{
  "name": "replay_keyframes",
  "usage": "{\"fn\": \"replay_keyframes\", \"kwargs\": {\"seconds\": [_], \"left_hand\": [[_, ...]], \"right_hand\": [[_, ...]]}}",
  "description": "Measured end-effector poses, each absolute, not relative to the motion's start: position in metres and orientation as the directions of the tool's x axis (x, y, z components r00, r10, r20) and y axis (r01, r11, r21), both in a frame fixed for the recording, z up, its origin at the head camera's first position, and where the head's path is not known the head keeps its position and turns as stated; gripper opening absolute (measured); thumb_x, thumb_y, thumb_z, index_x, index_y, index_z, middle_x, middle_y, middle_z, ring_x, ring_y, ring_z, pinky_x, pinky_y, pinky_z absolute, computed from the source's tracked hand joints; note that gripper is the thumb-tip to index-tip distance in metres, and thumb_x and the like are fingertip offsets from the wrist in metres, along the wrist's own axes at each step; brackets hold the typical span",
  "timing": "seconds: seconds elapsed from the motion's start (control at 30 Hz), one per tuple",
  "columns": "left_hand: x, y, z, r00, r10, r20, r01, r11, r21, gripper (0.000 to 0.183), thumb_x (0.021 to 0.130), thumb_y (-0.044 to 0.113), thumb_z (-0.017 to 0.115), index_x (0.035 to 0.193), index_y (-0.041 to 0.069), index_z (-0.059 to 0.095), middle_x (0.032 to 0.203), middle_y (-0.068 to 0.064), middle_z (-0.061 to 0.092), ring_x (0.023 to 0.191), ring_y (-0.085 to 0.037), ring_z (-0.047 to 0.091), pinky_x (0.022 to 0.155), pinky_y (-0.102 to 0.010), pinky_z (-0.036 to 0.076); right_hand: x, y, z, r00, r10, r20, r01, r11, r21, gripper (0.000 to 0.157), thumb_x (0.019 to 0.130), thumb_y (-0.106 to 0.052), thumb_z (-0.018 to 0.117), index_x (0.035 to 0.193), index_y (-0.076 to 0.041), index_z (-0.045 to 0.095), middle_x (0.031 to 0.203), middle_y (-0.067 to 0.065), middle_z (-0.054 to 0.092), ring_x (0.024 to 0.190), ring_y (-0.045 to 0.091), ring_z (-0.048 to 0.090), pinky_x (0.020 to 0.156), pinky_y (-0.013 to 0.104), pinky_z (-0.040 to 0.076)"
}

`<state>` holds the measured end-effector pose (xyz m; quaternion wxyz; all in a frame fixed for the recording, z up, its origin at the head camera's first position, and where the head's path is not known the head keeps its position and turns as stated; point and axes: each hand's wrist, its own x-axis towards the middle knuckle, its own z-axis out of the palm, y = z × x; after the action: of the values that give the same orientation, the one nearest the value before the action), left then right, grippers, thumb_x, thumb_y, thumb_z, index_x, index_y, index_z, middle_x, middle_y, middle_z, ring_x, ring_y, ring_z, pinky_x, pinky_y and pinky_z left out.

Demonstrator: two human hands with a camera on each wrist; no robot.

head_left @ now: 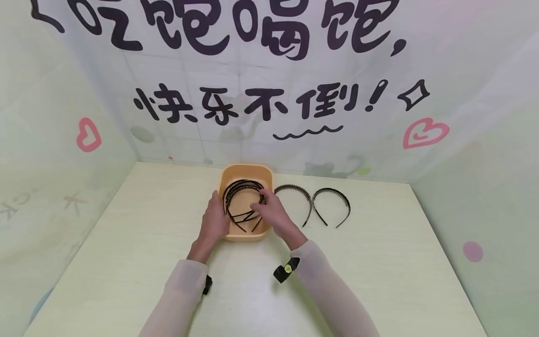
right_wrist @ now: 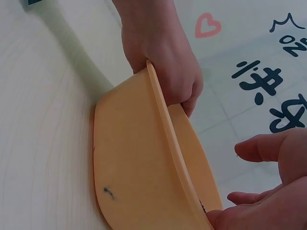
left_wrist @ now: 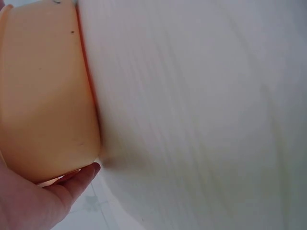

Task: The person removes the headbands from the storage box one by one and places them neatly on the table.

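An orange, round-cornered bin stands upright toward the far side of the table, with several dark, toothed headbands overlapping inside. Two matching ones, the middle headband and the right headband, lie flat to its right, arches far, tips near.

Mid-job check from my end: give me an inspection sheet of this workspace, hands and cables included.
Surface: pale wood-grain tabletop.
Job's things: orange rounded-rectangular plastic bin holding several black toothed headbands; one loose black headband lies right of it, another black headband farther right. Dark mark on the bin's outer wall.
Clutter: nothing seen.
Left hand: grips the bin's left side.
Right hand: over the bin's right rim, thumb apart from fingers; contact with headbands unclear.
Cables: nothing seen.
Surroundings: white wall with black lettering.
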<state>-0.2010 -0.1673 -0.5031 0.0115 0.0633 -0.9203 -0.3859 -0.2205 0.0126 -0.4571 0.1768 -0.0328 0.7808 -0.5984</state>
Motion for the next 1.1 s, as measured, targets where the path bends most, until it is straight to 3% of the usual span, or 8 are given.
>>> {"fn": "replay_keyframes", "kwargs": {"seconds": [0.17,0.37,0.57,0.8,0.97,1.1], "left_hand": [[-0.2008,-0.1672,-0.5031,-0.992,-0.122,-0.027,-0.105,0.694,0.712,0.076,0.092,-0.003,0.049,0.155,-0.007,0.007,0.149,-0.035,0.032,0.129,-0.050,0.044,0.104,-0.059,0.042],[-0.2009,-0.1676,-0.5026,-0.993,-0.119,-0.027,-0.102,0.690,0.717,0.076,0.091,-0.004,0.047,0.155,-0.007,0.007,0.149,-0.035,0.032,0.129,-0.050,0.045,0.102,-0.059,0.042],[-0.2007,-0.1672,-0.5028,-0.993,-0.121,-0.008,-0.089,0.689,0.720,0.074,0.090,-0.005,0.047,0.154,-0.007,0.010,0.145,-0.035,0.037,0.125,-0.050,0.048,0.099,-0.060,0.044],[-0.2005,-0.1672,-0.5028,-0.993,-0.120,0.002,-0.081,0.685,0.724,0.072,0.091,-0.005,0.049,0.153,-0.006,0.012,0.143,-0.035,0.039,0.123,-0.049,0.050,0.097,-0.060,0.046],[-0.2001,-0.1675,-0.5024,-0.993,-0.119,-0.012,-0.090,0.676,0.731,0.077,0.087,-0.007,0.047,0.154,-0.007,0.009,0.146,-0.035,0.035,0.126,-0.050,0.047,0.100,-0.060,0.044],[-0.1996,-0.1676,-0.5022,-0.993,-0.117,-0.017,-0.092,0.681,0.727,0.077,0.088,-0.007,0.047,0.154,-0.008,0.007,0.148,-0.036,0.033,0.128,-0.051,0.045,0.102,-0.060,0.043]], "right_hand": [[-0.2214,0.0123,-0.4564,-0.930,-0.265,-0.253,0.184,0.259,-0.948,0.063,0.096,-0.017,0.060,0.151,0.001,0.034,0.151,0.024,0.038,0.130,0.034,0.047,0.106,0.050,0.041],[-0.2224,0.0118,-0.4545,-0.934,-0.246,-0.259,0.205,0.225,-0.953,0.061,0.097,-0.016,0.059,0.151,0.001,0.034,0.158,0.021,0.031,0.146,0.035,0.030,0.115,0.049,0.032],[-0.2226,0.0104,-0.4544,-0.940,-0.239,-0.242,0.210,0.153,-0.966,0.062,0.096,-0.010,0.057,0.151,0.004,0.031,0.160,0.021,0.027,0.146,0.032,0.032,0.109,0.044,0.042],[-0.2246,0.0075,-0.4562,-0.944,-0.198,-0.265,0.253,0.085,-0.964,0.063,0.094,-0.004,0.057,0.150,0.003,0.032,0.153,0.027,0.036,0.118,0.038,0.060,0.101,0.042,0.049],[-0.2284,0.0061,-0.4583,-0.940,-0.185,-0.288,0.287,0.031,-0.957,0.062,0.093,-0.001,0.058,0.149,0.003,0.032,0.149,0.027,0.043,0.111,0.040,0.062,0.100,0.048,0.049],[-0.2302,0.0065,-0.4599,-0.939,-0.181,-0.293,0.293,0.027,-0.956,0.061,0.092,-0.002,0.060,0.148,0.002,0.034,0.143,0.026,0.050,0.097,0.031,0.065,0.097,0.048,0.050]]}}
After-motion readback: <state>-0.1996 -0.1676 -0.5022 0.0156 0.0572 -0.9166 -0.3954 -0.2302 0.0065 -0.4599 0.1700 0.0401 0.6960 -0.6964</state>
